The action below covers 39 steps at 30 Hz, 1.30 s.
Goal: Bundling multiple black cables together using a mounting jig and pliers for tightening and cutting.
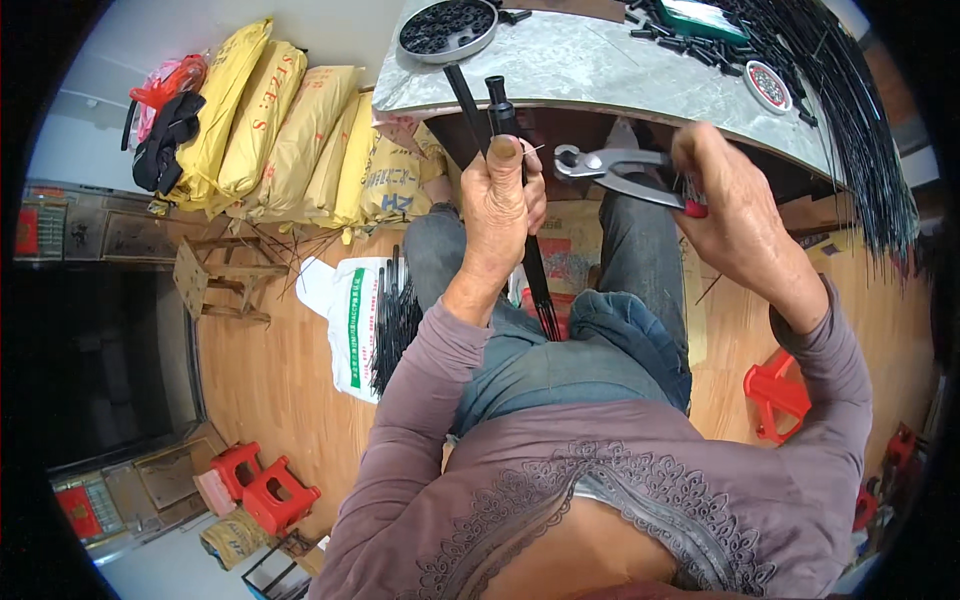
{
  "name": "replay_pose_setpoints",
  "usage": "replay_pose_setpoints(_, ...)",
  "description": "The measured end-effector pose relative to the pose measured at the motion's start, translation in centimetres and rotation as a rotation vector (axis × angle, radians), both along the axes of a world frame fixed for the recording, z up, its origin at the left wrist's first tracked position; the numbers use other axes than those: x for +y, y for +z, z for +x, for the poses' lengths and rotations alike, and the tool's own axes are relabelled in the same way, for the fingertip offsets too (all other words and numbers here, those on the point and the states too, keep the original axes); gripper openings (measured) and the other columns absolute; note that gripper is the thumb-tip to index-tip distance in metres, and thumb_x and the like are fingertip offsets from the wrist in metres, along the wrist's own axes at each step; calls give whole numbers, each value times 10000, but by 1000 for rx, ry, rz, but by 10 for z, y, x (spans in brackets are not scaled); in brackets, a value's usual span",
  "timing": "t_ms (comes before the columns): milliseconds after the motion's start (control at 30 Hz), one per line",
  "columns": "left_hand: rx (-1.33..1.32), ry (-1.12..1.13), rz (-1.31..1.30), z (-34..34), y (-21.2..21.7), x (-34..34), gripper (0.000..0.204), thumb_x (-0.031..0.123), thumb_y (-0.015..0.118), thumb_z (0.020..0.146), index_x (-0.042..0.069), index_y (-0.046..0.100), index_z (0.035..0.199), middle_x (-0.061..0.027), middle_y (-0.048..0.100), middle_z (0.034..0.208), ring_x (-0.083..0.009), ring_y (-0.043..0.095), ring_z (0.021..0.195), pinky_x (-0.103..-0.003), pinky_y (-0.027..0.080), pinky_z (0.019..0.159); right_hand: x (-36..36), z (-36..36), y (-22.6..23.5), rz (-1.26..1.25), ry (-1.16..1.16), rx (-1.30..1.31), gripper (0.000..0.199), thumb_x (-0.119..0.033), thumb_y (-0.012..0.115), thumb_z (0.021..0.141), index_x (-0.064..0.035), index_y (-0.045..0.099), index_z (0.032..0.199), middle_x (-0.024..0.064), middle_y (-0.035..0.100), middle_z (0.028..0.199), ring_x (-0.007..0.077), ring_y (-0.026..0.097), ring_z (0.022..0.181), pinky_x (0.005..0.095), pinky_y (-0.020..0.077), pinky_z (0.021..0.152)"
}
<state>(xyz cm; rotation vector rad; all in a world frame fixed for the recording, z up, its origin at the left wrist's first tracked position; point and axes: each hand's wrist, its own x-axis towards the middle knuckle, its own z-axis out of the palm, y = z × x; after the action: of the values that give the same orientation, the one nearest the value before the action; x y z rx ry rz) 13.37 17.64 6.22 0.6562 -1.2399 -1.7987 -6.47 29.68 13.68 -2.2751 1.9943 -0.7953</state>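
Observation:
My left hand (495, 205) is closed around a slim bundle of long black rods. A black rod with a flared, stepped black fitting (501, 112) rises above the thumb, beside a flat-looking black piece (459, 88). The lower ends of the bundle (546, 318) hang toward my lap. A thin pale wire or pin (533, 149) sticks out beside the thumb. To the right, my right hand (735, 205) grips metal pincers (625, 178) with red on a handle. Their handles are spread, and their head faces my left hand, a little apart from it. Whether the jaws are closed I cannot tell.
The grey marbled table (570, 65) holds a round tray (412, 50) of small black parts, a small red-and-white dish (768, 88) and loose black fittings. Black rods (860, 130) overhang its right side. Yellow sacks (305, 125), a wooden stool (225, 280) and red stools (280, 495) stand left.

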Motion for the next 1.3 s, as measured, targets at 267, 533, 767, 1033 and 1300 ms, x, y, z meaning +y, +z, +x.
replay_pose_setpoints(267, -42, 32, -14, -10, 6, 6, 545, 609, 571, 846, 69, 502, 865, 48, 313, 505, -71, 309, 389, -225, 241, 361, -15, 2, -2, -153, -5, 134, 427, 81, 631, 614, -53, 466, 984, 116, 500, 929, 321, 510, 913, 390, 362, 792)
replay_pose_setpoints(533, -126, 135, -4, -15, 9, 7, 439, 483, 668, 835, 76, 507, 801, 62, 390, 510, -29, 367, 381, -191, 273, 332, 6, 22, -33, -130, -83, -77, 425, 85, 681, 636, -33, 479, 991, 144, 533, 866, 349, 572, 777, 390, 461, 655)
replay_pose_setpoints(767, -71, 70, 3, -11, 8, 7, 410, 453, 662, 852, 84, 491, 803, 58, 386, 499, -39, 367, 376, -202, 281, 331, 1, 5, -48, 121, 98, -495, 363, 27, 717, 742, -7, 507, 1035, 136, 644, 912, 240, 655, 800, 320, 510, 657)
replay_pose_setpoints(1033, 26, -47, 71, -14, 14, 10, 321, 345, 680, 878, 66, 521, 875, 31, 441, 538, -61, 417, 393, -215, 328, 349, 15, 2, -65, 1001, 506, -1876, 313, -101, 698, 796, -18, 443, 958, 77, 551, 591, 152, 552, 414, 280, 467, 369)
replay_pose_setpoints(1300, -57, -28, -49, -5, 13, -3, 472, 515, 540, 920, 43, 553, 897, -18, 472, 566, -89, 438, 419, -238, 361, 383, 10, -6, -29, 266, 221, -494, 230, -149, 563, 896, -20, 500, 1075, 59, 605, 696, 134, 593, 501, 255, 484, 463)
